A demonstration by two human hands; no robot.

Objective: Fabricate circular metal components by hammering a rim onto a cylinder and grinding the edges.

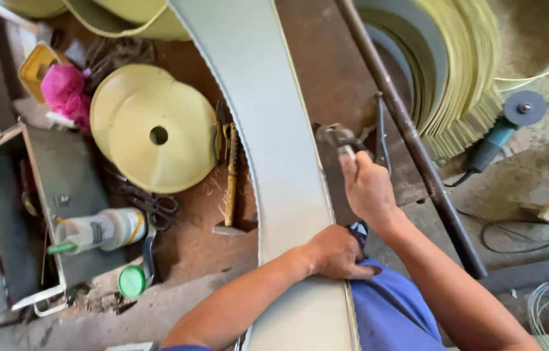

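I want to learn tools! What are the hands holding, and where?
Right hand grips pliers by the handles. Left hand presses flat on the curved metal strip.

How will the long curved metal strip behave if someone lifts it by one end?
The strip looks thin and long, so it would probably flex and sag. Its edges seem sharp, likely risky for the left hand pressing it. Being sheet metal, it seems fairly light.
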